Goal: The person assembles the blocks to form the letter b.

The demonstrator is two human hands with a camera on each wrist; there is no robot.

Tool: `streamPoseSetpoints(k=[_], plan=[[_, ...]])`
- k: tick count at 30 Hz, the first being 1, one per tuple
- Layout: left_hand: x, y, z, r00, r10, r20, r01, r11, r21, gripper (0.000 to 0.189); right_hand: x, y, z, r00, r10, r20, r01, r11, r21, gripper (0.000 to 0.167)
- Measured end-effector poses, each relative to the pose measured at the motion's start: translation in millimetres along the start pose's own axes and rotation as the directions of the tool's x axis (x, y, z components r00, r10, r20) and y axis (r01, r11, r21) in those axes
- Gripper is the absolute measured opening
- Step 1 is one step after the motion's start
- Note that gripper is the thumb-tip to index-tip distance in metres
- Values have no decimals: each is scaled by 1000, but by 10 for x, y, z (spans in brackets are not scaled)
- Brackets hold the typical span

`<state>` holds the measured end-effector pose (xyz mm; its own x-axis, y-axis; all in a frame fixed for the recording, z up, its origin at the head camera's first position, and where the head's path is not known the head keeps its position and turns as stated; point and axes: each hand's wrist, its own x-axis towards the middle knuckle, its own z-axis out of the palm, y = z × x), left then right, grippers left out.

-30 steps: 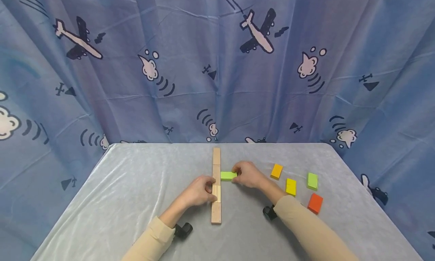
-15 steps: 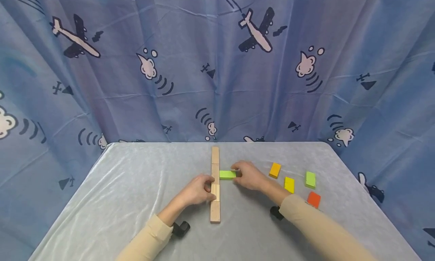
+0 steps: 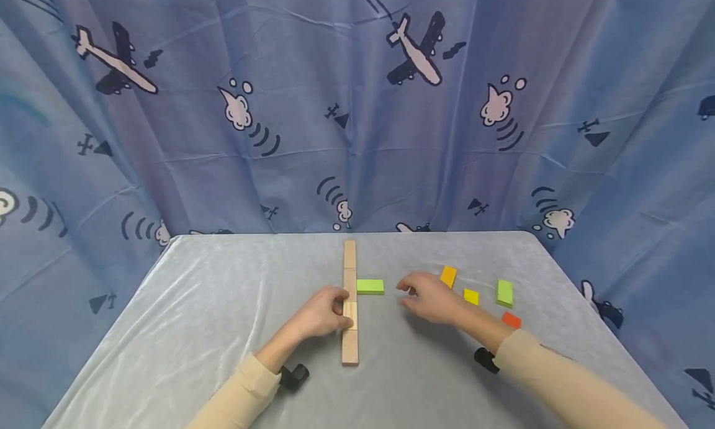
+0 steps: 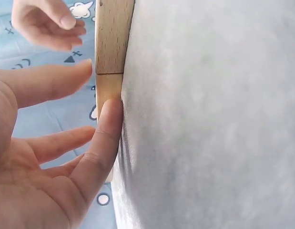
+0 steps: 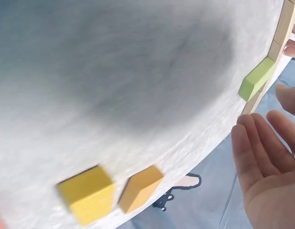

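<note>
A straight row of plain wooden blocks (image 3: 349, 347) runs from far to near on the table. Beside it my left hand (image 3: 318, 312) rests against the row's left side. In the left wrist view one finger (image 4: 108, 124) touches a wooden block (image 4: 109, 88), while the thumb stands apart from it. A light green block (image 3: 370, 287) lies crosswise, its left end against the row's right side. To the right of that block, my right hand (image 3: 432, 297) hovers with nothing between its loosely bent fingers; the right wrist view shows the gap to the green block (image 5: 257, 78).
Right of the right hand lie an orange block (image 3: 449, 276), a yellow block (image 3: 471, 297), a second green block (image 3: 504, 293) and a red block (image 3: 511, 320), partly hidden by the arm. A blue patterned curtain (image 3: 301, 187) hangs behind the grey cloth-covered table (image 3: 223, 261).
My right hand has let go of the green block and moved right, away from it. The green block stays against the row. My left hand keeps its place at the wooden blocks.
</note>
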<state>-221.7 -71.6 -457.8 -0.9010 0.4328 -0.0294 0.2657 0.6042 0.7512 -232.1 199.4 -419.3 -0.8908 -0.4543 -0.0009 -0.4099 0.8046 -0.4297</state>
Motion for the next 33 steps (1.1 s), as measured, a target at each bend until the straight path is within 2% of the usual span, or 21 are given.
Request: streamPoseSetpoints(k=[14, 20, 27, 33], plan=[[-51, 6, -73, 997, -7, 73, 5, 1000, 31, 80, -442, 357, -257, 998, -1, -58, -2, 999, -49, 24], [-59, 21, -49, 996, -30, 82, 26, 998, 57, 84, -570, 521, -347, 995, 61, -84, -66, 996, -52, 26], [-58, 22, -26, 997, -26, 77, 21, 998, 58, 83, -649, 758, -381, 989, 100, -110, -105, 993, -48, 29], [-54, 18, -14, 997, -22, 76, 17, 998, 63, 83, -723, 920, -366, 979, 183, -87, -184, 983, -9, 44]])
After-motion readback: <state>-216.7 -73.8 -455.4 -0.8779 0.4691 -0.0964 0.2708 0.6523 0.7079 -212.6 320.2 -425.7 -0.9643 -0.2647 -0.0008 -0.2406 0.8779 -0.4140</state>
